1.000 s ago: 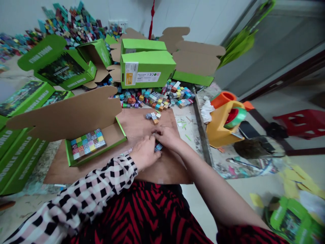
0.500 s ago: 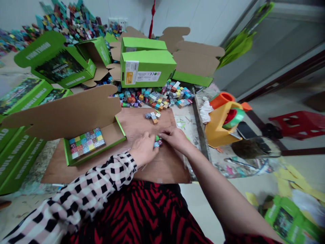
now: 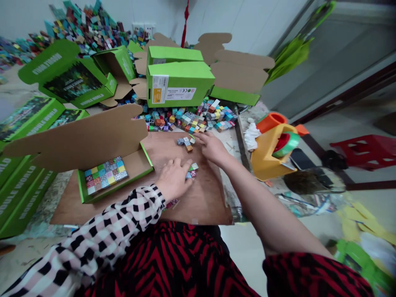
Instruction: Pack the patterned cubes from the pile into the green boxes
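My left hand (image 3: 173, 179) rests on the brown wooden board (image 3: 201, 202), its fingertips against a small cluster of printed cubes (image 3: 191, 171). Whether it grips them I cannot tell. My right hand (image 3: 212, 148) is stretched out with fingers apart and nothing in them, just right of several loose cubes (image 3: 186, 143). To the left, an open green box (image 3: 116, 173) stands on the board, its brown lid raised. Inside lies a tight grid of multicoloured cubes (image 3: 107, 175). A few more cubes (image 3: 172, 203) show near my left cuff.
A heap of coloured cubes (image 3: 185, 117) lies behind the board, below a green carton (image 3: 177, 84). Stacked green boxes (image 3: 24, 177) line the left. A larger cube pile (image 3: 86, 31) rises by the wall. On the right stands a yellow tape dispenser (image 3: 270, 152).
My right hand has lifted off the cube cluster and moved forward toward the loose cubes. My left hand stays by the cluster, which now shows more clearly.
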Motion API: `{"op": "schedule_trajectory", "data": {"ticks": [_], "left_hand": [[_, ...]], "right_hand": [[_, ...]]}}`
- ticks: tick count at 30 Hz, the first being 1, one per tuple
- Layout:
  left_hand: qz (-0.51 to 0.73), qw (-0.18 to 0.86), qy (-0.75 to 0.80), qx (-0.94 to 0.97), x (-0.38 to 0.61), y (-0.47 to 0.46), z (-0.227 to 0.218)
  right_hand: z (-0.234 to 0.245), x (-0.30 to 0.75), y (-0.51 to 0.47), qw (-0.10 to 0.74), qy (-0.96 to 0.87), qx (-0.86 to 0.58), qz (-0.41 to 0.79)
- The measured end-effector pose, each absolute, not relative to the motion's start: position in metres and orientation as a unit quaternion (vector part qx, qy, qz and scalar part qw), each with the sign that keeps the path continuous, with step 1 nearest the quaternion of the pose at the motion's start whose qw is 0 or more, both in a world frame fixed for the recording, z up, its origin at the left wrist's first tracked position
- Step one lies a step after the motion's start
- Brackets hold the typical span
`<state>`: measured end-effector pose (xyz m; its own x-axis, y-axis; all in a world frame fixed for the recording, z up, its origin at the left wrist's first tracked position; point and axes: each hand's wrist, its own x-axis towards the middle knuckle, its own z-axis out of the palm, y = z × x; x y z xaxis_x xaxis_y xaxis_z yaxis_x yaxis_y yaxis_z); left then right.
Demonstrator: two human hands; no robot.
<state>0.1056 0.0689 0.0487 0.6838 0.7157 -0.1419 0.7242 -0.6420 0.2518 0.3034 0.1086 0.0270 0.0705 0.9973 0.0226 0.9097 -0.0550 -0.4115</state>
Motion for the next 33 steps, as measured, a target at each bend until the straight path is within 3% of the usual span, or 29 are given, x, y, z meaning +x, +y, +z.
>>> {"op": "schedule_trajectory", "data": {"ticks": [12,18,25,33], "left_hand": [[-0.033,0.179,0.404,0.896,0.101,0.074,0.047],[-0.029,0.179,0.401,0.898,0.1,0.076,0.045],[-0.043,0.223,0.388,0.893,0.095,0.081,0.05],[0.006,0.29,0.367,0.884,0.093,0.088,0.039]], "right_hand": [[0.05,0.309,0.065,-0.053,-0.665,-0.741,0.078],[0.048,0.288,0.025,0.035,-0.739,-0.644,0.193],[0.036,0.273,0.021,0.154,-0.697,-0.668,0.211],[0.037,0.273,0.031,0.139,-0.736,-0.61,0.257]]}}
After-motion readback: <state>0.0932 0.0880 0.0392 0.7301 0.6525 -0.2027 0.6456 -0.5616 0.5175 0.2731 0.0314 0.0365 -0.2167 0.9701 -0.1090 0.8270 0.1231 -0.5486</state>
